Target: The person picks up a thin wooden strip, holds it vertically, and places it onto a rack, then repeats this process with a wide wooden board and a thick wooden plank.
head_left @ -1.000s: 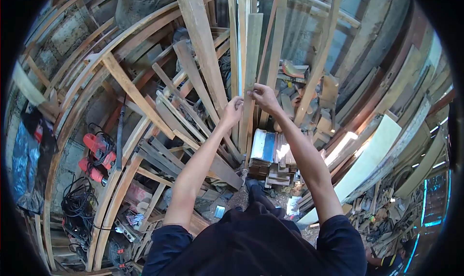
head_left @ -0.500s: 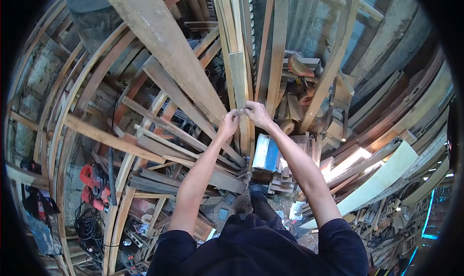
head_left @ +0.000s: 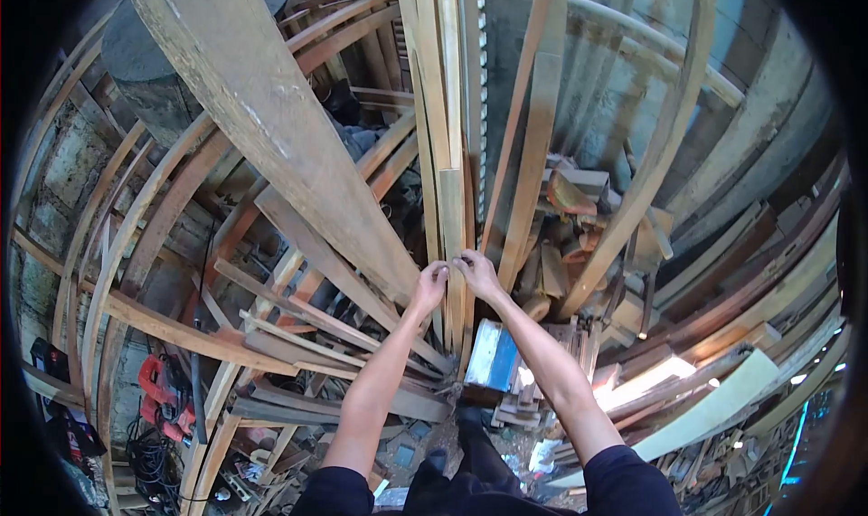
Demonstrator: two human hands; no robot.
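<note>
Both hands meet at a narrow upright wooden strip (head_left: 451, 213) in the middle of the head view. My left hand (head_left: 431, 285) is closed at the strip's left edge, fingertips pinched together. On the right edge, my right hand (head_left: 479, 274) has its fingers curled in, thumb toward the strip. A small gap separates the two hands. Whatever sits between the fingertips is too small to make out. Longer boards (head_left: 425, 109) stand upright behind and beside the strip. A wide, rough plank (head_left: 271, 109) leans in from the upper left, its lower end near my left hand.
A blue and white box (head_left: 493, 358) sits below my right forearm. Red power tools (head_left: 165, 391) and coiled black cable (head_left: 154, 457) lie at the lower left. Wood offcuts (head_left: 551, 263) are piled at right, stacked boards (head_left: 723, 290) beyond. A toothed strip (head_left: 481, 109) stands beside the boards.
The view has tilted, so the boards and hands appear lower. My hands, which were touching, are now slightly apart and a little higher along the strip.
</note>
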